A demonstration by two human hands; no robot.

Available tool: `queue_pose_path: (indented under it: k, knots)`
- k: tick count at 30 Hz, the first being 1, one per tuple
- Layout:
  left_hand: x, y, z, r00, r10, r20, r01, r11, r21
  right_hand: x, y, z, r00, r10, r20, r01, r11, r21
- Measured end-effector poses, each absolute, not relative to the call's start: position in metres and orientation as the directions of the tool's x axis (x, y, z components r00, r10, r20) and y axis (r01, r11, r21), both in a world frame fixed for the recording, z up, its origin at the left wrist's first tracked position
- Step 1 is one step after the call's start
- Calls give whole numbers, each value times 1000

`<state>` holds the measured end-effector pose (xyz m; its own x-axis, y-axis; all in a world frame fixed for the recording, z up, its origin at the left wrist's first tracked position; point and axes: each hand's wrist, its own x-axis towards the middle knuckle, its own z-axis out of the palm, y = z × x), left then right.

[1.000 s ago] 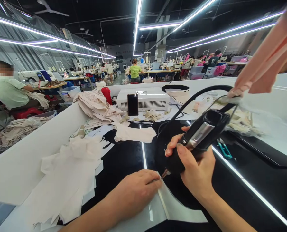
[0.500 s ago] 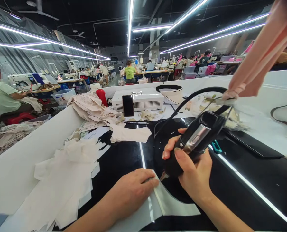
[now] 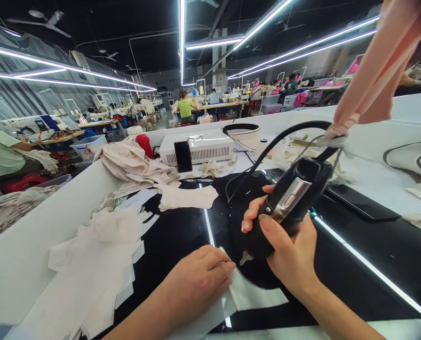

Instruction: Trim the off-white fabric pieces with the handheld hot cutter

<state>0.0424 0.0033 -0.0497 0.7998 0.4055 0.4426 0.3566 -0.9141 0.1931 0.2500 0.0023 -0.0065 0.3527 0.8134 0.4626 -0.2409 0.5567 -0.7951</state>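
Head view looks down at a glossy black table point(image 3: 355, 264) with a white raised wall along its left and far sides. At near centre the right hand point(image 3: 288, 250) is wrapped fully round a black handheld tool point(image 3: 288, 203); thumb and fingers close on its bulbous lower end. The tool has a silver metal strip along its upper face and widens toward its far end, where a thick black cable point(image 3: 277, 141) arches up and away to the left. Its small pointed tip comes down just right of the left fingertips, at the edge of a thin pale sheet point(image 3: 246, 295).

The left hand point(image 3: 199, 278) lies palm down with fingers together, pressing flat on that sheet without gripping it. The sheet lies on the near middle of the table; most of it is hidden beneath the hand and forearm, and the glare makes its outline hard to follow. Whether the tip touches the sheet cannot be told.

Left of the hands lies a heap of white cut pieces point(image 3: 97, 264). Farther off stand a white box-shaped machine point(image 3: 203, 146) with a dark phone point(image 3: 182, 156) leaning against it and a pile of beige cloth point(image 3: 129, 163). Pink fabric point(image 3: 383, 66) hangs in from the upper right, cut off by the frame.
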Motion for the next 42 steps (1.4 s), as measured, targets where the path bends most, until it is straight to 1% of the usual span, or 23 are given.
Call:
queue_pose_path:
  k: [4, 10, 22, 30, 36, 42]
  knots:
    - [47, 0, -52, 825, 401, 399, 335, -915, 226, 249, 0, -8, 358, 823, 440, -238, 536, -810]
    - [41, -1, -54, 829, 419, 369, 329, -901, 284, 246, -2, -7, 351, 810, 470, -228, 561, -796]
    - [37, -3, -51, 826, 438, 354, 347, -891, 294, 237, -8, -2, 330, 806, 491, -229, 573, -787]
    - [36, -4, -52, 824, 432, 367, 344, -896, 281, 236, -10, -3, 330, 799, 502, -232, 584, -778]
    - [36, -4, -49, 822, 440, 361, 353, -891, 285, 236, -12, 0, 331, 810, 483, -209, 562, -800]
    - [33, -3, -53, 827, 384, 411, 326, -923, 205, 254, -27, 2, 353, 796, 492, -207, 579, -789]
